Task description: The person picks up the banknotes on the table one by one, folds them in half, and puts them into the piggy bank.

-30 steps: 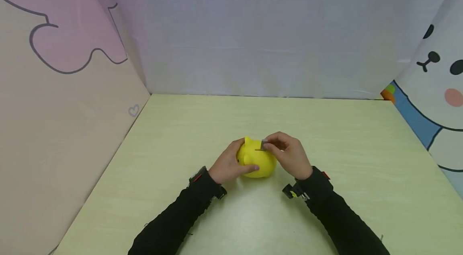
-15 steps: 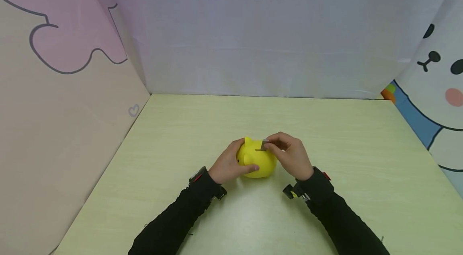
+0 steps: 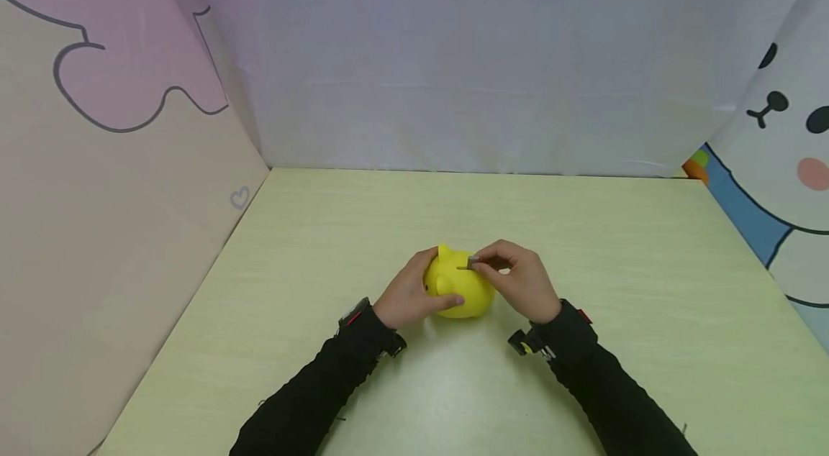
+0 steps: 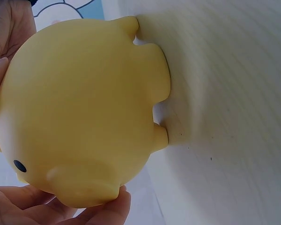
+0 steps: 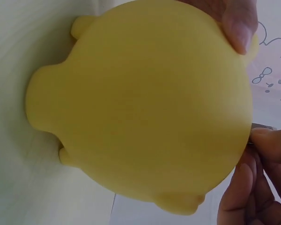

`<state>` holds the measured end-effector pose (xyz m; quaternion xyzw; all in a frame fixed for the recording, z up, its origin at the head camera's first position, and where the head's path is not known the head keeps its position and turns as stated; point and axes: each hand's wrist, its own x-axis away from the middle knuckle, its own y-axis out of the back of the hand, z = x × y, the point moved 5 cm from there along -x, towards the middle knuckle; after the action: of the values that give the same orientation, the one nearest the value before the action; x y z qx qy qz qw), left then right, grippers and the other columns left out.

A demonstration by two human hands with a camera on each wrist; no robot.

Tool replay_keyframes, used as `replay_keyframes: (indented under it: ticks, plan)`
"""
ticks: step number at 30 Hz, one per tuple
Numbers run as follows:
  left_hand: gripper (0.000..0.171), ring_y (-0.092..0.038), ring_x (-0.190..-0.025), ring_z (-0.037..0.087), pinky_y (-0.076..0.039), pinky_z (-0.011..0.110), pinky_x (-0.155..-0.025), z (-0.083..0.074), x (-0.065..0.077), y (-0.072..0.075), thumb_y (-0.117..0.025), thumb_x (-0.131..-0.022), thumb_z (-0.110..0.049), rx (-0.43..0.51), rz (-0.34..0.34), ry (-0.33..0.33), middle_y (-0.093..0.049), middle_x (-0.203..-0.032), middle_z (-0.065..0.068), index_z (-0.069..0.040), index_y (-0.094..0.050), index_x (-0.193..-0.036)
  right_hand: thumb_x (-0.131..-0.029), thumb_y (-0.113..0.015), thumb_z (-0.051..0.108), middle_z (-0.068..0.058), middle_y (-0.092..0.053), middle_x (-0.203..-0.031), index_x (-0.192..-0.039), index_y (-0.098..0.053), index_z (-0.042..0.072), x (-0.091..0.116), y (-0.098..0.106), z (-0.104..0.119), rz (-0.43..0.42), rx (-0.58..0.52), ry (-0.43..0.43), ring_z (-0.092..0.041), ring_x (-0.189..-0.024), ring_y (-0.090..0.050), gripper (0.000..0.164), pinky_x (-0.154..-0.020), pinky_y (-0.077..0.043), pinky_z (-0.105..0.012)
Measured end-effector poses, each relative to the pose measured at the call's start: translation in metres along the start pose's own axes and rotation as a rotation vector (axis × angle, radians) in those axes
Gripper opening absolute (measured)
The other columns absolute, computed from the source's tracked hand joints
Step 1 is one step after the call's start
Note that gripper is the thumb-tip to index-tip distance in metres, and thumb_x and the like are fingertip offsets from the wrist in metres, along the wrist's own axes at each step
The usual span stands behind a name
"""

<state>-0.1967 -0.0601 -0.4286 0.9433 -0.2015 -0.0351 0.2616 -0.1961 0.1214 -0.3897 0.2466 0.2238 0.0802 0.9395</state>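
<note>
A yellow piggy bank (image 3: 461, 290) stands upright on its feet on the table, its slot on top. My left hand (image 3: 408, 294) grips it around the head end, thumb across the near side and fingers on the far side. In the left wrist view the piggy bank (image 4: 79, 103) fills much of the picture, with a black eye visible. My right hand (image 3: 518, 280) pinches a flat grey coin-like piece (image 3: 471, 262) between thumb and fingertips at the slot. The piece sits upright, its lower part apparently in the slot. In the right wrist view only a sliver of the piece (image 5: 262, 126) shows.
The pale yellow-green table (image 3: 363, 219) extends around both hands. A white sheet (image 3: 453, 67) rises at its back edge. Printed cartoon panels stand along the left side (image 3: 149, 175) and the right side (image 3: 777, 175).
My right hand has lowered slightly, and less of the grey piece shows above the slot. My left hand and the piggy bank have stayed in place.
</note>
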Motion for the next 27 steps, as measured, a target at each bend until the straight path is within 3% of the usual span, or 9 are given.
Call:
replay_keyframes:
  ticks: [10,18,27]
  plan:
    - [0.089,-0.05,-0.111,0.023,-0.045,0.036,-0.094,-0.0008,0.0,0.0,-0.079,-0.083,-0.035,0.007,0.001,-0.004,-0.042,-0.146,0.013,-0.004,-0.03,-0.151,-0.087,-0.073,0.005,-0.005,-0.067,-0.092,-0.098,-0.071,0.007,0.0009,0.0004,-0.0011,0.018,0.032,0.038,-0.008,-0.075,-0.057,0.011,-0.07,-0.052,-0.02]
    - [0.089,-0.05,-0.112,0.023,-0.045,0.037,-0.095,-0.0019,0.0001,0.0001,-0.079,-0.082,-0.036,0.011,-0.003,-0.011,-0.043,-0.145,0.013,-0.004,-0.032,-0.15,-0.09,-0.069,0.004,-0.005,-0.069,-0.094,-0.099,-0.072,0.007,0.0003,0.0067,0.0047,-0.037,0.014,0.114,-0.01,-0.078,-0.06,0.01,-0.07,-0.053,-0.019]
    - [0.087,-0.05,-0.111,0.023,-0.046,0.037,-0.095,-0.003,0.0,0.0001,-0.079,-0.083,-0.035,0.011,0.002,-0.018,-0.043,-0.144,0.013,-0.004,-0.032,-0.149,-0.089,-0.069,0.002,-0.003,-0.07,-0.091,-0.095,-0.073,0.008,0.0008,0.007,0.0054,-0.041,0.065,0.094,-0.01,-0.076,-0.061,0.009,-0.068,-0.052,-0.02]
